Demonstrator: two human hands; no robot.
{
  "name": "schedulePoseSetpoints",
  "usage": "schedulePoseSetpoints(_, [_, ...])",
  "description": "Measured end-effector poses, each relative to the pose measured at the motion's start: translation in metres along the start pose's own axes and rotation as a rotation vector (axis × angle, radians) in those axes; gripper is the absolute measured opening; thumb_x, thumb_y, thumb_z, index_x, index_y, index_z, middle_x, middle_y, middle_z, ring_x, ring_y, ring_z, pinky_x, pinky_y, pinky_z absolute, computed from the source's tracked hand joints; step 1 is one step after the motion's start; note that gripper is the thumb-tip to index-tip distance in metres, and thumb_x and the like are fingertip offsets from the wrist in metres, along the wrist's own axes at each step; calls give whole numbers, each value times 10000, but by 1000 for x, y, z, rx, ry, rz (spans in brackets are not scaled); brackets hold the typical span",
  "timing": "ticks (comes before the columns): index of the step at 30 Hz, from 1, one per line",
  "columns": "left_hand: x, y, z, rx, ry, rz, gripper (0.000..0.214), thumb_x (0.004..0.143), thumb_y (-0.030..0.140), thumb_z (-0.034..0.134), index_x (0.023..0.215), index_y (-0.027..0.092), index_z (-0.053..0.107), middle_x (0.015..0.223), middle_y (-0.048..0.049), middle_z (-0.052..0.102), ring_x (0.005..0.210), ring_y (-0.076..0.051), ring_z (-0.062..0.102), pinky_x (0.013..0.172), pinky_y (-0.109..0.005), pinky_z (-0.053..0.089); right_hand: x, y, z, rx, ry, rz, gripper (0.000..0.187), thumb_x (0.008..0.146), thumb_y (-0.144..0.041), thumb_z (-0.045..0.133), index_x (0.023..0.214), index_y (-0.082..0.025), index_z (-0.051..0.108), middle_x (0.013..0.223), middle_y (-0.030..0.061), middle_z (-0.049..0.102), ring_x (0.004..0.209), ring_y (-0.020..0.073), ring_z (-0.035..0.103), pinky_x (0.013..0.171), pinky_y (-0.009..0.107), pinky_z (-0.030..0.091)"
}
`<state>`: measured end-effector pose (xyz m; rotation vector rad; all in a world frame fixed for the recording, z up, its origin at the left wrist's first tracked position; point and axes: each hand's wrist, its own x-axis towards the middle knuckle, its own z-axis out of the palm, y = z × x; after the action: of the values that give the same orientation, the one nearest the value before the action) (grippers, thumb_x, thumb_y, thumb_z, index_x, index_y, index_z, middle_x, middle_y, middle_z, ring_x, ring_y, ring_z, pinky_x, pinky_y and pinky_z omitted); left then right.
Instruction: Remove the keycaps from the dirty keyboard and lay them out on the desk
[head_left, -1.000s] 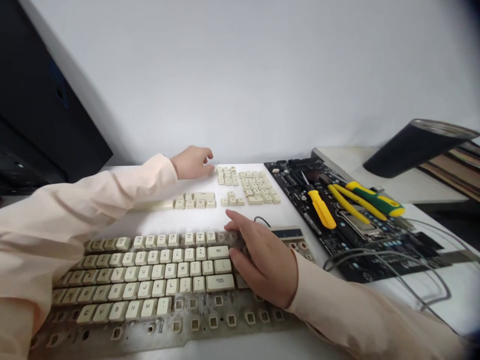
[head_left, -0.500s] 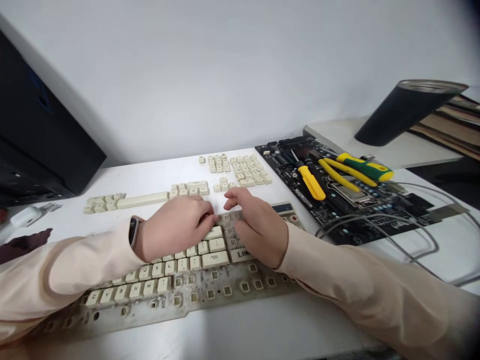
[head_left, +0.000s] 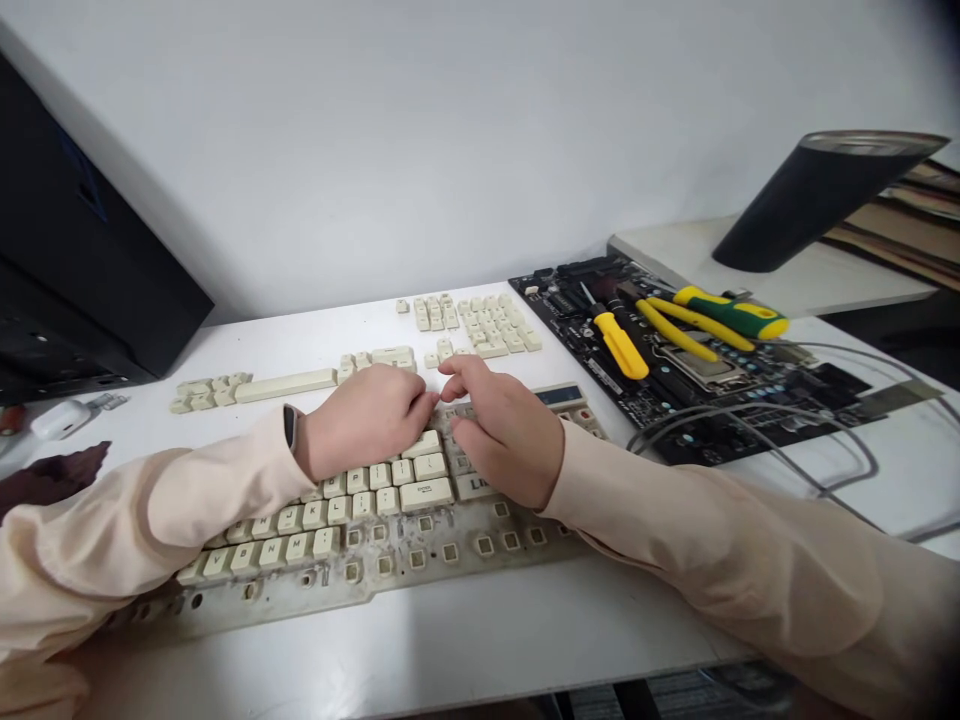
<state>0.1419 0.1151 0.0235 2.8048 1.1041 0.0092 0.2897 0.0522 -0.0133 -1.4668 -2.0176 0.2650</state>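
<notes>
A dirty, partly stripped keyboard [head_left: 307, 600] lies before me, with letter keycaps [head_left: 296, 520] seated on its left half and bare square key posts along the bottom and right. Over its upper rows is my left hand [head_left: 367, 420], closed, thumb and forefinger pressed together near the back edge; anything between them is hidden. My right hand [head_left: 506, 435] is beside it over the right part of the keyboard, forefinger and thumb curved but apart, with nothing visible between them. Behind the hands lie loose cream keycaps [head_left: 491, 325] in groups and a long spacebar [head_left: 289, 385].
To the right, a black motherboard [head_left: 592, 330] carries a yellow screwdriver [head_left: 622, 345] and yellow-green-handled pliers [head_left: 697, 325]. A grey cable [head_left: 817, 435] loops beside it. A dark tumbler [head_left: 810, 205] stands on a raised board. A black case [head_left: 82, 250] is at left, near white earbuds [head_left: 61, 420].
The left hand's fingertips have moved a little towards the keyboard's back edge. The right hand has shifted slightly left, closer to them. The view has tilted a little.
</notes>
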Motion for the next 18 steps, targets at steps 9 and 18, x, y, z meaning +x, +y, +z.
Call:
schedulePoseSetpoints(9, [-6, 2, 6, 73, 61, -31, 390, 867, 274, 293, 572, 170, 528, 516, -52, 526, 438, -141, 430, 462, -288, 280, 1, -2, 3, -162, -58, -33, 438, 735, -139, 357, 1161, -55, 410, 957, 145, 624, 808, 275, 577, 738, 415, 419])
schedulePoseSetpoints(18, [-4, 6, 6, 145, 32, -69, 401, 867, 262, 280, 623, 155, 579, 535, -72, 562, 463, -168, 485, 472, -298, 306, 2, -5, 5, -370, -136, -142, 327, 826, -163, 331, 1091, -46, 482, 910, 147, 606, 773, 262, 557, 713, 398, 381])
